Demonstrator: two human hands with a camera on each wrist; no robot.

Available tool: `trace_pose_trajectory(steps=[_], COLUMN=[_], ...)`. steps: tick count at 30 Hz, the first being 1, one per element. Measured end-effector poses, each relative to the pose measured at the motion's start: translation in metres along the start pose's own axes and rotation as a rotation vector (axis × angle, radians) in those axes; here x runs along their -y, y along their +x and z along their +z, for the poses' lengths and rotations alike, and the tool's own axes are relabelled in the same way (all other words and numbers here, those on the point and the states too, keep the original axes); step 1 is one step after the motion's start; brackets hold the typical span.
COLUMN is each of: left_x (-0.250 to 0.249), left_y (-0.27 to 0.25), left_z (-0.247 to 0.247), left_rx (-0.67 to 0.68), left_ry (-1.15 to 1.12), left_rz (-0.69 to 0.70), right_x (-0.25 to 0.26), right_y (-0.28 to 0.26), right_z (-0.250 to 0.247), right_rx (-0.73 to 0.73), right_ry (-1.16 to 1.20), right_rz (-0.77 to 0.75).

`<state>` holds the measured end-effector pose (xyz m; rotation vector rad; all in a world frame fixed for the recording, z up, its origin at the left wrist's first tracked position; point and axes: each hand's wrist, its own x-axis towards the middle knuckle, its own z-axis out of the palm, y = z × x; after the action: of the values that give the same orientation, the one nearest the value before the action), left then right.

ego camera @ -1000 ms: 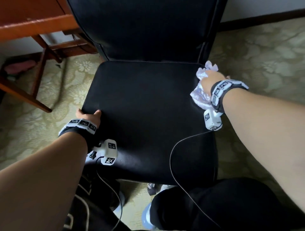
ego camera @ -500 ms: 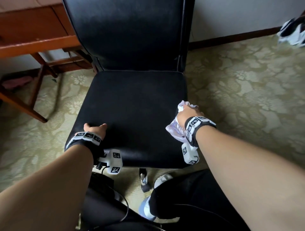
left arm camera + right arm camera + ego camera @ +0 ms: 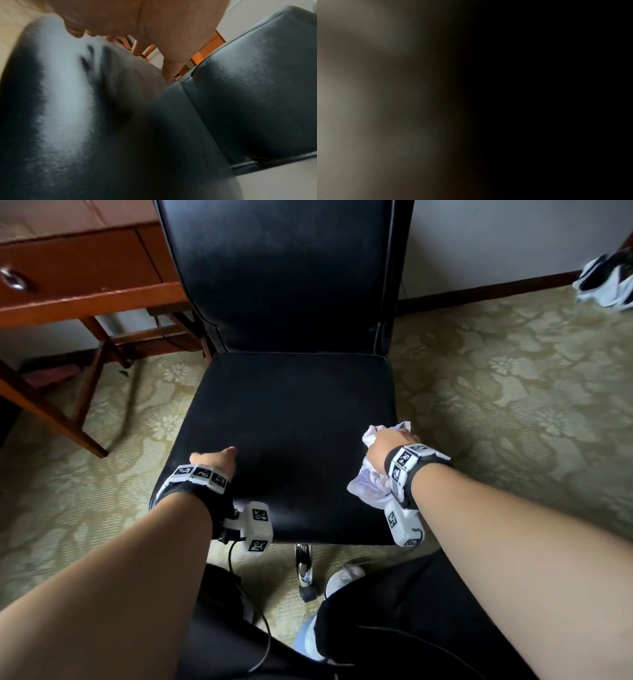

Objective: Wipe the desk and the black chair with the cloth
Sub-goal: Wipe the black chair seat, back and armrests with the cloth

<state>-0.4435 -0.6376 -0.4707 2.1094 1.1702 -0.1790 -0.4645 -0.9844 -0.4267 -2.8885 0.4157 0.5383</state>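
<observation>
The black chair fills the head view, with its seat (image 3: 291, 412) below an upright backrest (image 3: 281, 268). My right hand (image 3: 387, 448) grips a crumpled white cloth (image 3: 371, 491) and presses it on the seat's right edge, near the front corner. My left hand (image 3: 214, 458) holds the seat's front left edge, thumb on top and fingers over the side. In the left wrist view the hand (image 3: 154, 33) lies on the seat (image 3: 120, 128), with the backrest (image 3: 257, 88) behind it. The right wrist view is dark and shows nothing. The wooden desk (image 3: 75, 272) stands at the back left.
The desk's slanted legs (image 3: 51, 412) reach the patterned carpet (image 3: 513, 405) left of the chair. The chair's chrome base (image 3: 305, 570) shows under the front edge, close to my black-trousered legs (image 3: 394, 628). Dark and white shoes (image 3: 606, 278) lie far right by the wall.
My right hand has drawn the cloth from the seat's back right corner forward along the right edge. The left hand has kept its hold on the front left edge.
</observation>
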Motion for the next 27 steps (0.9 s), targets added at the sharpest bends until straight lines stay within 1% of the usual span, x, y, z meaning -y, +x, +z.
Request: trace_pose_trajectory(steps=[2,4,6,8,11,13,15,16,18,19,20,21,22,23,24,25,26,27], left_x=[-0.03,-0.055,-0.077,-0.099,-0.127,-0.135,-0.135,-0.132,-0.13,-0.131,-0.135,-0.139,-0.142,-0.145,-0.147,-0.149,-0.149,-0.148], left_y=[-0.047,-0.075,-0.085,-0.088,-0.078,-0.067,-0.065,-0.066,-0.07,-0.072,-0.074,-0.073,-0.072,-0.071,-0.072,-0.074,-0.074,-0.074], left_z=[-0.007,-0.007,0.005,0.021,0.046,0.066,0.084,0.092,0.103,0.107,0.109,0.111,0.112,0.113,0.114,0.115,0.115,0.115], left_rx=[0.032,0.051,0.05,0.062,0.044,0.054,0.105,0.125,0.125,0.121,0.13,0.132,0.129,0.128,0.129,0.134,0.14,0.144], left_ry=[0.045,0.116,0.237,0.3,0.31,0.331,0.42,0.512,0.702,0.769,0.818,0.852,0.882,0.912,0.935,0.952,0.961,0.964], left_rz=[0.009,0.059,0.138,0.195,0.319,0.408,0.452,0.463,0.455,0.452,0.438,0.421,0.408,0.397,0.389,0.386,0.386,0.383], right_x=[0.001,0.002,-0.003,-0.01,-0.018,-0.016,-0.008,0.0,0.018,0.024,0.029,0.033,0.032,0.026,0.021,0.016,0.014,0.016], right_y=[0.022,0.046,0.075,0.101,0.134,0.161,0.193,0.208,0.239,0.255,0.275,0.284,0.281,0.28,0.274,0.27,0.264,0.265], right_z=[-0.013,-0.027,-0.042,-0.06,-0.089,-0.1,-0.11,-0.11,-0.108,-0.104,-0.1,-0.098,-0.102,-0.103,-0.107,-0.11,-0.111,-0.111], right_rx=[0.003,-0.037,-0.071,-0.098,-0.134,-0.123,-0.118,-0.104,-0.024,0.026,0.044,0.04,0.065,0.08,0.138,0.103,0.101,0.17], right_ry=[0.106,0.256,0.363,0.389,0.332,0.283,0.219,0.178,0.097,0.062,-0.069,-0.075,-0.087,-0.022,0.026,0.031,0.047,0.013], right_rz=[0.139,0.213,0.176,0.111,-0.034,-0.069,-0.118,-0.119,-0.084,-0.058,-0.047,-0.05,-0.029,-0.008,-0.034,-0.087,-0.144,-0.122])
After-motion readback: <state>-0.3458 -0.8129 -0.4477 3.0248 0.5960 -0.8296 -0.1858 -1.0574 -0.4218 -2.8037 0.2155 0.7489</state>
